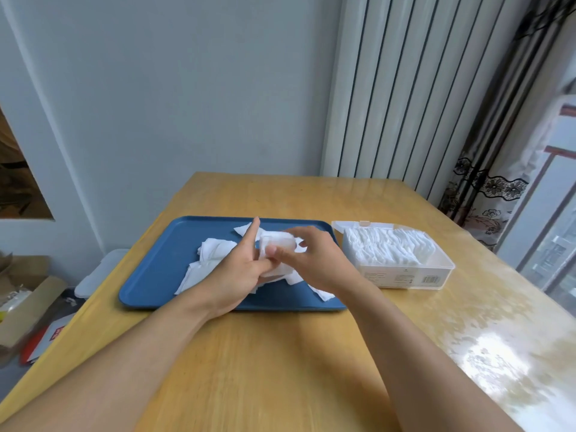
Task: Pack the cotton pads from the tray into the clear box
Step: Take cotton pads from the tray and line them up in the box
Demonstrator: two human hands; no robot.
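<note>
A blue tray [149, 275] lies on the wooden table with several loose white cotton pads [212, 251] scattered on it. Both hands meet above the tray's middle. My left hand [240, 269] holds a small stack of pads [277, 241] with its index finger stretched out. My right hand [311, 260] pinches the same stack from the right. To the right of the tray stands the clear box [405, 272], lid open at the back, nearly filled with upright white pads.
The wooden table [280, 369] has bare surface in front of the tray. A white radiator [405, 88] and a curtain [498, 166] stand behind the box. Cardboard boxes [25, 307] and a white bin [99, 272] sit on the floor at the left.
</note>
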